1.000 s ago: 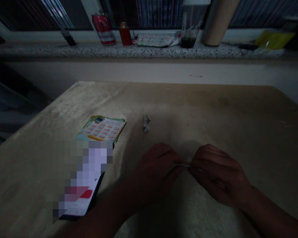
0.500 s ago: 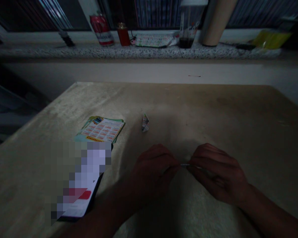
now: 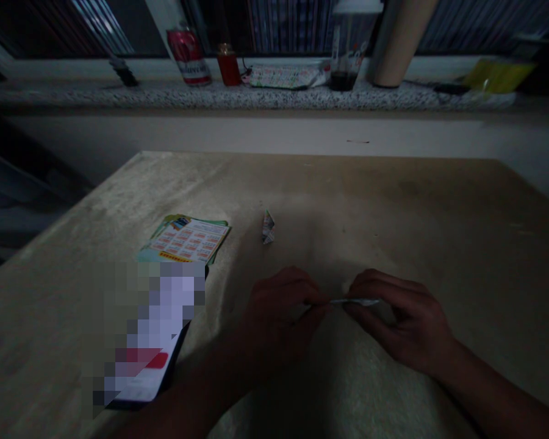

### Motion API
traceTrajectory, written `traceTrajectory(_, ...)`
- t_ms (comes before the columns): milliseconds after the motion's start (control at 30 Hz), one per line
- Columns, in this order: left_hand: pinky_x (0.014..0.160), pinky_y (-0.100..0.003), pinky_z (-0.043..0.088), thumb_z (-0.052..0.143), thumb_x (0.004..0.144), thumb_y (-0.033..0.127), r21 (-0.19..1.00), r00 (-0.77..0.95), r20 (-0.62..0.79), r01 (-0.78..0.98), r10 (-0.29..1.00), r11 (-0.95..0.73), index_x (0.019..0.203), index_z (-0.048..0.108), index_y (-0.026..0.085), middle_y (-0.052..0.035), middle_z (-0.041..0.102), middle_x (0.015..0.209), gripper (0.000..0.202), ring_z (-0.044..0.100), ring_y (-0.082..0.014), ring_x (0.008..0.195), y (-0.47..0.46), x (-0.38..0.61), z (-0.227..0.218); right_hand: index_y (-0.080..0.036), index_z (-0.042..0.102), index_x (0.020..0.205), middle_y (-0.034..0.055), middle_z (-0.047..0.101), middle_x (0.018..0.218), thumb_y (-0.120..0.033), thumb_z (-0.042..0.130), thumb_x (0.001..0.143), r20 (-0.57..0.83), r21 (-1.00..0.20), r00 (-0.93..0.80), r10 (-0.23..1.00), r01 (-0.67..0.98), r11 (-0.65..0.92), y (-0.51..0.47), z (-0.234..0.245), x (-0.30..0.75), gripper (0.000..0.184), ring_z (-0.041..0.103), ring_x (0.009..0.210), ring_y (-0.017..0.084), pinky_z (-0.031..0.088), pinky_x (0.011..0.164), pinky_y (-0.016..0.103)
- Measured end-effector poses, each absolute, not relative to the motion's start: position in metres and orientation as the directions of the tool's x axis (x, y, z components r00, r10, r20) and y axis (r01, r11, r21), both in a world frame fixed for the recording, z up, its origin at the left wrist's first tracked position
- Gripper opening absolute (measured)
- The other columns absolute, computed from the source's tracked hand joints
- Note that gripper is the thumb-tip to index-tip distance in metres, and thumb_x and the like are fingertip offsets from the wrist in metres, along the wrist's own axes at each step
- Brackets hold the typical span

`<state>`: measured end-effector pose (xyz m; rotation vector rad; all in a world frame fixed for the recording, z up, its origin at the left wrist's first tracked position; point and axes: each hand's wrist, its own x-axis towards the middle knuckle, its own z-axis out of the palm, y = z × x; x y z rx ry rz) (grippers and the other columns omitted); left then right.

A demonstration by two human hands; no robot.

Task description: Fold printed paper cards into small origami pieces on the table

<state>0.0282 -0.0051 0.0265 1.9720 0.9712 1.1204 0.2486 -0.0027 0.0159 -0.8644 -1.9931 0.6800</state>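
A thin folded piece of paper (image 3: 363, 301) is stretched between my two hands, seen nearly edge-on. My left hand (image 3: 286, 308) pinches its left end between thumb and fingers. From the other side my right hand (image 3: 400, 320) grips it, thumb below and fingers above. Part of the paper is covered by the fingers. Beyond my left hand, a small folded paper piece (image 3: 268, 228) with printing lies on the table.
Left of it is a stack of printed cards (image 3: 190, 239). A phone (image 3: 153, 360) lies beside my left forearm, its screen mostly blurred out. On the stone windowsill (image 3: 155, 94) stand a red can (image 3: 190, 58), a red bottle (image 3: 229, 66), a cup (image 3: 350, 52) and a cardboard tube (image 3: 400, 46).
The fingers of my right hand have shifted and lifted slightly, so more of the folded paper shows. My left hand stays almost in place.
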Motion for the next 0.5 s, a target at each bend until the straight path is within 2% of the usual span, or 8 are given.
traceTrajectory(100,0.065,-0.022,0.047,0.073,0.084,0.012,0.874,0.307,0.330,0.258,0.893,-0.412,0.077,0.071,0.015,0.0003,0.067,0.074,0.009,0.064,-0.0104,0.068,-0.005,0.029,0.026,-0.020,0.069,0.092,0.0025,0.071,0.077,-0.017,0.071,0.088,0.380,-0.812,-0.358,0.853,0.312,0.493,-0.002,0.010,0.250,0.005,0.068,0.065,0.015,0.053,0.057,0.025)
traceTrajectory(167,0.067,-0.023,0.047,0.073,0.084,0.013,0.894,0.292,0.286,0.261,0.913,-0.364,0.075,0.069,0.016,0.0009,0.067,0.074,0.010,0.064,-0.0110,0.068,-0.006,0.029,0.026,-0.022,0.069,0.093,0.0009,0.072,0.077,-0.019,0.074,0.086,0.326,-0.858,-0.312,0.892,0.299,0.418,-0.002,0.006,0.250,0.009,0.067,0.062,0.013,0.052,0.052,0.022)
traceTrajectory(233,0.069,-0.025,0.047,0.071,0.085,0.017,0.905,0.323,0.226,0.279,0.919,-0.320,0.078,0.068,0.017,0.0009,0.068,0.075,0.008,0.064,-0.0124,0.070,-0.007,0.029,0.027,-0.023,0.066,0.096,-0.0002,0.071,0.078,-0.018,0.075,0.085,0.303,-0.891,-0.267,0.915,0.260,0.371,-0.002,0.002,0.250,0.016,0.067,0.063,0.012,0.052,0.054,0.020)
traceTrajectory(367,0.070,-0.028,0.047,0.066,0.085,0.020,0.919,0.385,0.111,0.312,0.916,-0.242,0.080,0.067,0.018,0.0004,0.069,0.074,0.006,0.064,-0.0148,0.070,-0.008,0.028,0.030,-0.026,0.053,0.108,-0.0010,0.070,0.082,-0.015,0.073,0.085,0.273,-0.941,-0.235,0.933,0.135,0.310,-0.005,0.001,0.245,0.032,0.069,0.074,0.014,0.057,0.065,0.022)
traceTrajectory(500,0.064,-0.027,0.047,0.064,0.084,0.021,0.937,0.372,0.080,0.289,0.925,-0.197,0.076,0.066,0.018,-0.0011,0.070,0.073,0.009,0.064,-0.0153,0.067,-0.010,0.030,0.029,-0.029,0.043,0.107,-0.0039,0.069,0.076,-0.017,0.068,0.090,0.263,-0.962,-0.248,0.932,0.011,0.274,-0.010,0.003,0.240,0.033,0.067,0.066,0.012,0.054,0.056,0.018)
